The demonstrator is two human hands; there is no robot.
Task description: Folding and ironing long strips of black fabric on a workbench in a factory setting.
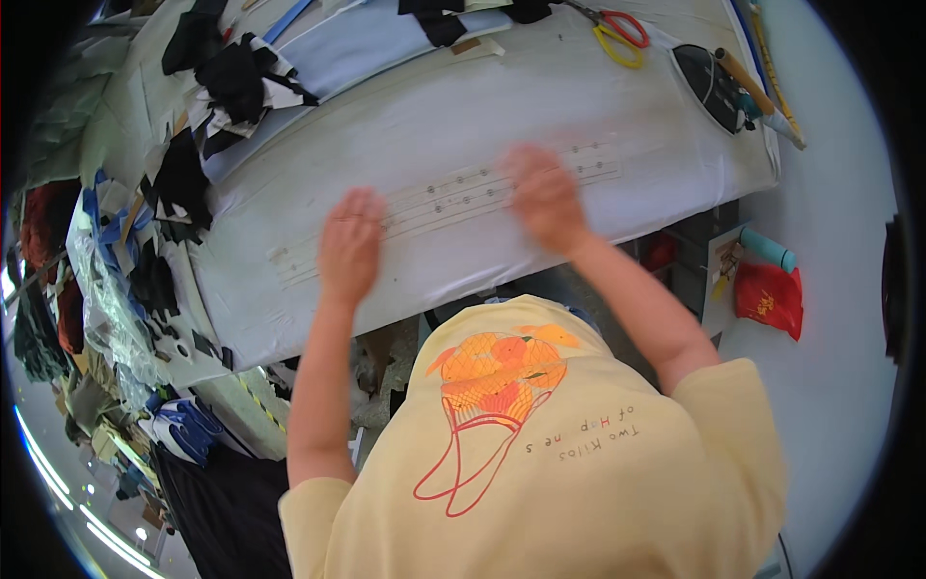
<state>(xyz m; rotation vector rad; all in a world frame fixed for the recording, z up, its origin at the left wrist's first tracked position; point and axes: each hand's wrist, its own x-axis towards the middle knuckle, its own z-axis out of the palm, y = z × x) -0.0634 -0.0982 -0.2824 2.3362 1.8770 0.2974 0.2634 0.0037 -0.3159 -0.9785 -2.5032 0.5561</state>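
A long, clear template strip (463,198) with rows of dark marks lies slantwise on the pale cloth-covered table. Over the left part of the strip is my left hand (351,246), palm down, its fingers fairly straight and slightly blurred. My right hand (548,198) is over the right part of the strip. Motion smears its fingers, so their pose is unclear. Whether either hand presses on the strip or hovers just above it cannot be told. Nothing held shows in either hand.
An iron (709,89) rests at the table's far right, near scissors (622,39) with red and yellow handles. Black fabric pieces (236,82) crowd the far left around a light-blue board (357,53). A red bag (769,297) and a turquoise bottle (768,249) are beyond the right edge.
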